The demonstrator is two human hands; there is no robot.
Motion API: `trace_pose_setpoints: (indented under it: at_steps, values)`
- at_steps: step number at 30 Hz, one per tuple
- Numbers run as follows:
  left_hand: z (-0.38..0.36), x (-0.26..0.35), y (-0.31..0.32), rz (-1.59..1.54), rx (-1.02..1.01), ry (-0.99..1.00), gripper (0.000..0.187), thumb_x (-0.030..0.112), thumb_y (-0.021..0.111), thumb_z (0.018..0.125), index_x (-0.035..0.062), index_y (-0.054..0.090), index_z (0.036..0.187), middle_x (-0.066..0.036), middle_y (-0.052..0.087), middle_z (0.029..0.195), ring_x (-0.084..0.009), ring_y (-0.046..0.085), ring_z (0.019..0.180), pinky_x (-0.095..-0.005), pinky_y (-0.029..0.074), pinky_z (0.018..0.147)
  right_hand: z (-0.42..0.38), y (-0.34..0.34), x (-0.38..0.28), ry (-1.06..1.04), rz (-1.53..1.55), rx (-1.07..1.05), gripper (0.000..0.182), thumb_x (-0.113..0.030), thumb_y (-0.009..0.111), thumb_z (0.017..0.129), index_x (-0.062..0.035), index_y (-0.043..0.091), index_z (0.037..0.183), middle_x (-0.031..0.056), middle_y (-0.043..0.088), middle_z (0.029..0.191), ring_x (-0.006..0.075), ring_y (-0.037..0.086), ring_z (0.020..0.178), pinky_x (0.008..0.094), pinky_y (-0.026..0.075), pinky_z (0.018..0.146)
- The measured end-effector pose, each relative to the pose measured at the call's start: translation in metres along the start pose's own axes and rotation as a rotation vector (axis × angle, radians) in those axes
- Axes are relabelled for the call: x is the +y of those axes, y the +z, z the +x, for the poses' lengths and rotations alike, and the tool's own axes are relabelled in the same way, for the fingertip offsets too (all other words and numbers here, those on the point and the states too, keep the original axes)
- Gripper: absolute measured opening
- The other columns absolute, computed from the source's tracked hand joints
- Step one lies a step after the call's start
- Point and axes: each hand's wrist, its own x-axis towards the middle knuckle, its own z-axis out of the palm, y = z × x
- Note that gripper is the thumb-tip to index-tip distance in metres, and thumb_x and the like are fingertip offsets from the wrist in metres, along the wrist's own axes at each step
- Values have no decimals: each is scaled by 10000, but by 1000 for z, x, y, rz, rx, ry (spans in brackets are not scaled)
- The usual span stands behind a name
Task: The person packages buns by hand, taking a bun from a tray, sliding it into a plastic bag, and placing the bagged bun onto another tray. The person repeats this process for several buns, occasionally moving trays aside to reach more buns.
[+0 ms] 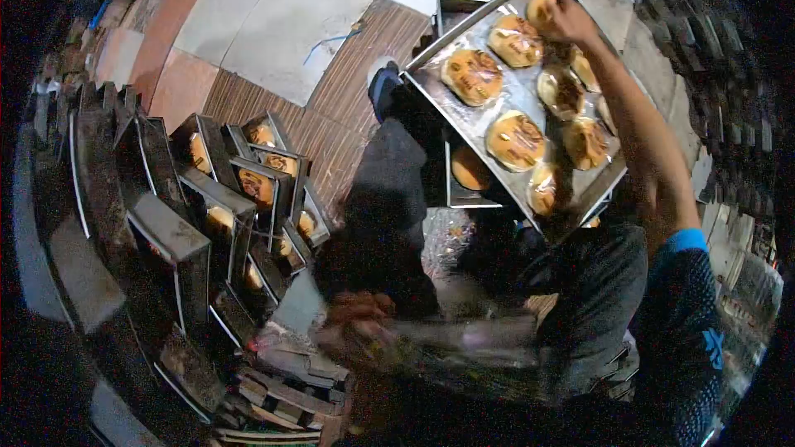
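A metal tray (507,172) sits tilted at upper right, lined with clear film and bearing several round buns with brown markings, among them one bun (472,76) near its left edge. At the tray's far corner my right hand (567,23) has its fingers closed around a small bun (542,8). Down near my lap, my left hand (358,314) is dark and smeared by motion, so its fingers cannot be made out. Beside it lies a blurred, shiny stretch of what looks like clear plastic (464,335).
Stacked metal tins (257,186) with buns inside stand at left. Another tray (460,7) shows beneath the tilted one, and a bun (469,170) lies below its edge. A blue strip (327,41) is on the tiled floor (277,21). Wooden slats (286,397) lie at lower left.
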Motion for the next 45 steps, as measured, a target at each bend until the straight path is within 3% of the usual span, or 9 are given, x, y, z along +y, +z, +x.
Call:
trace_pose_setpoints:
  at_steps: [8, 17, 22, 25, 27, 29, 35, 41, 45]
  values:
    - [-6, -1, 2, -124, -40, -23, 205, 203, 624, 884, 12, 603, 954, -128, 628, 853, -230, 622, 709, -336, 559, 640, 8, -36, -46, 19, -167, -291, 855, -623, 764, 576, 6, 613, 1134, 229, 681, 973, 333, 669, 916, 384, 522, 789]
    - [6, 25, 29, 105, 8, -162, 213, 179, 672, 887, -25, 612, 885, -26, 562, 643, -96, 503, 468, -247, 392, 392, -258, -134, -44, 495, 1897, -235, 273, -273, 680, 806, -79, 584, 972, -3, 506, 710, 167, 527, 591, 368, 509, 524]
    - [-28, 32, 51, 332, -173, -71, 255, 167, 695, 885, -24, 643, 1046, -35, 636, 780, -63, 572, 608, -175, 438, 523, -414, -229, -201, 346, 1435, -475, 348, -158, 726, 809, -44, 613, 1118, 50, 652, 916, 129, 603, 723, 263, 501, 719]
    - [-64, 41, 51, 620, -407, 311, 412, 330, 529, 979, 8, 573, 1231, -132, 602, 1169, -251, 572, 1074, -358, 425, 981, -467, -263, -255, 22, 1069, -247, 383, -149, 683, 856, 17, 577, 1184, 149, 671, 1036, 222, 659, 812, 315, 521, 802]
    - [-97, 83, 66, -283, -385, -402, 681, 550, 366, 976, 32, 360, 1418, -165, 545, 1275, -307, 523, 1163, -394, 381, 1037, -491, -271, -273, -421, 947, -20, 489, -75, 628, 851, 9, 490, 1312, 246, 468, 1369, 389, 459, 1280, 423, 360, 1078]
    - [-110, 114, 75, -475, -527, -317, 762, 605, 325, 955, 49, 231, 1467, -192, 540, 1273, -321, 537, 1161, -417, 426, 1003, -512, -271, -284, -648, 829, -13, 552, -68, 631, 842, -11, 449, 1360, 232, 344, 1466, 410, 317, 1370, 474, 280, 1122]
    - [-167, 124, 98, -253, -396, -1, 493, 267, 509, 964, -9, 415, 1362, -124, 511, 1324, -238, 505, 1206, -376, 363, 1064, -509, -301, -301, -635, 635, 165, 626, -114, 623, 776, -2, 439, 1364, 334, 319, 1420, 517, 323, 1308, 538, 281, 1103]
    - [-113, 144, 46, -628, -328, -373, 610, 540, 425, 892, 98, 490, 1307, -134, 603, 1223, -324, 600, 1092, -529, 538, 836, -549, -303, -284, -908, 766, -427, 307, -71, 650, 819, -21, 625, 1121, 194, 611, 1130, 345, 624, 996, 416, 514, 851]
    - [-141, 150, 61, -692, -458, -488, 581, 494, 430, 912, 43, 508, 1270, -139, 623, 1161, -301, 628, 1013, -483, 547, 814, -530, -326, -292, -708, 1011, -184, 142, -76, 678, 804, -24, 652, 933, 143, 645, 817, 326, 634, 776, 397, 503, 690]
